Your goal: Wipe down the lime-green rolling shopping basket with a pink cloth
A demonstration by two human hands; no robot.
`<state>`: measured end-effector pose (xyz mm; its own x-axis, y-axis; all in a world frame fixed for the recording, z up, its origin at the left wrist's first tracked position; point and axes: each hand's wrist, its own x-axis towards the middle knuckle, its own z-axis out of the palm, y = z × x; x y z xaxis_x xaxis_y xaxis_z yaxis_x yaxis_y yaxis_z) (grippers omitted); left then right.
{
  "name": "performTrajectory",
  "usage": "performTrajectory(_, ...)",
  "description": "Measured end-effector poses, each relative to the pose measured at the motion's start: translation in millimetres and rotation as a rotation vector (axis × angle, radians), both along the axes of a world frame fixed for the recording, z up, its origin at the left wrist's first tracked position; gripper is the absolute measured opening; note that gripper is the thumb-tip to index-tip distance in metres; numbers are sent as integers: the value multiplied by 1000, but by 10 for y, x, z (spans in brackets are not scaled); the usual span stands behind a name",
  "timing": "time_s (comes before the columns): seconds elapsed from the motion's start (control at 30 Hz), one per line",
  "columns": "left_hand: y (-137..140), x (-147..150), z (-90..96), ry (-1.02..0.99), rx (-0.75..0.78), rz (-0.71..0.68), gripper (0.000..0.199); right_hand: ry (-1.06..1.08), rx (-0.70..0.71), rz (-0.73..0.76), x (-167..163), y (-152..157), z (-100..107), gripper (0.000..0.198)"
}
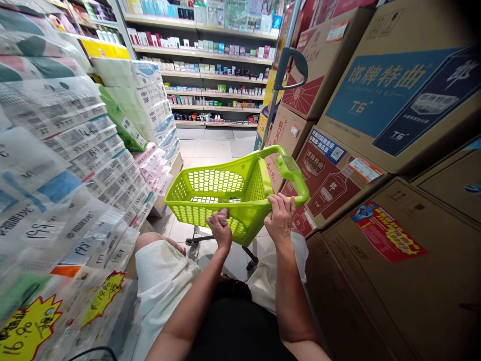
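A lime-green perforated plastic shopping basket on wheels [221,193] stands in the aisle. Its near rim is gripped by the left hand [220,228], fingers curled; its green handle [295,175] is clasped by the right hand [279,216], fingers wrapped.

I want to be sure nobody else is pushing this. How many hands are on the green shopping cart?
2. The left hand grips the near rim of the green shopping cart; the right hand holds its handle on the right side. No other person's hands show.
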<state>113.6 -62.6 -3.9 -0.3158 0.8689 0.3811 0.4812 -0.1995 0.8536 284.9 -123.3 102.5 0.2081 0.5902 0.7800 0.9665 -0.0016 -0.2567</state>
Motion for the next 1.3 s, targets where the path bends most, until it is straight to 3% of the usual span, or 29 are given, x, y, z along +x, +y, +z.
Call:
performTrajectory(0.07,72,-4,41,-49,4,82,25,11,-6,-8,-21,-1,-2,55)
performTrajectory(0.27,-157,353,-39,33,59,-212,31,9,25,-29,-89,-13,24,51)
performTrajectory(0.43,-161,358,91,64,275,-259,33,-25,16,-6,-56,-27,42,51)
performTrajectory(0.63,-306,287,-36,252,190,-377,39,-20,21,-26,-71,-7,30,50)
performTrajectory(0.8,-267,481,62,208,332,-430,36,-23,15,-33,-53,3,13,50)
performTrajectory(1.0,-286,385,-243,226,272,-427,25,-24,-12,-10,-27,-11,22,56)
performTrajectory(1.2,-251,504,-11,188,357,-469,34,1,-25,-27,-19,7,10,54)
performTrajectory(1.3,-299,536,-125,240,367,-514,35,-3,-64,-12,7,4,-8,56)
